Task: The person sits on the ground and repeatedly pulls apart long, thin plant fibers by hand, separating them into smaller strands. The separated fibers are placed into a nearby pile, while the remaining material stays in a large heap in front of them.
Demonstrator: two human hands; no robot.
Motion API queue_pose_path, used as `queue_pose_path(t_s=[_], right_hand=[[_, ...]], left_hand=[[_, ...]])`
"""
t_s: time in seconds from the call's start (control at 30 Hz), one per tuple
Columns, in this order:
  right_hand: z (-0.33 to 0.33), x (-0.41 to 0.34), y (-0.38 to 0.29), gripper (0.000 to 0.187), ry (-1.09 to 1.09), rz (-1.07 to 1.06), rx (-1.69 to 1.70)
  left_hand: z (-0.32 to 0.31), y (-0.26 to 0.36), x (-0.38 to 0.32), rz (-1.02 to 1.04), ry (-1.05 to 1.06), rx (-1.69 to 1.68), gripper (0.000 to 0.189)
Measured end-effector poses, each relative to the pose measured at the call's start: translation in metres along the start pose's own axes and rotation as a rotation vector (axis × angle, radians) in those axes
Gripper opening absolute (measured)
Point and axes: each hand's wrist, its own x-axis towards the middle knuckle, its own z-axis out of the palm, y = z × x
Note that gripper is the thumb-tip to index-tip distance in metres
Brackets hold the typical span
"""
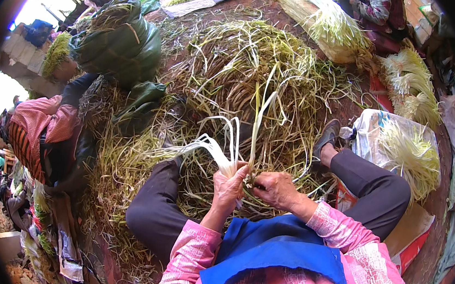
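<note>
My left hand (pixel 226 185) is closed around a bundle of long white leafy stalks (pixel 219 151), probably blanched chives, whose tips droop to the left. Beside it stands a separate yellowish-white stalk (pixel 255 132), pointing away from me, with its brownish root end (pixel 250 178) between my two hands. The bent fingers of my right hand (pixel 278 191) pinch at that root end from the right. Past my hands lies a large loose heap of uncleaned stalks (pixel 251 70), green-yellow with brown ends. Part of the bundle's lower end is hidden inside my left palm.
Sorted pale stalks (pixel 409 155) lie on a white wrapped block (pixel 360 124) at my right. More rest on a yellowish sack (pixel 305 14) further off. A large green sack (pixel 117 45) stands at left, near a bending person in pink (pixel 44 124). Another person (pixel 377 12) sits top right.
</note>
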Motion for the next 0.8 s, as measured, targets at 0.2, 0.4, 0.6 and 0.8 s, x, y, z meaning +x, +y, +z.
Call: queue_pose_path(t_s=[0.2,0.4,0.6,0.8], right_hand=[[-0.010,0.015,0.002,0.037,-0.178,0.373,0.689],[-0.013,0.035,0.006,0.017,0.166,0.250,0.952],[-0.009,0.041,-0.014,0.015,0.138,0.081,0.582],[-0.014,0.032,-0.013,0.014,0.233,0.084,0.553]], left_hand=[[-0.003,0.004,-0.002,0.089,0.040,0.132,0.011],[-0.009,0.012,0.002,0.216,0.106,0.332,0.009],[-0.015,0.027,0.009,0.411,0.048,0.472,0.013],[-0.017,0.037,0.001,0.372,0.192,0.115,0.008]])
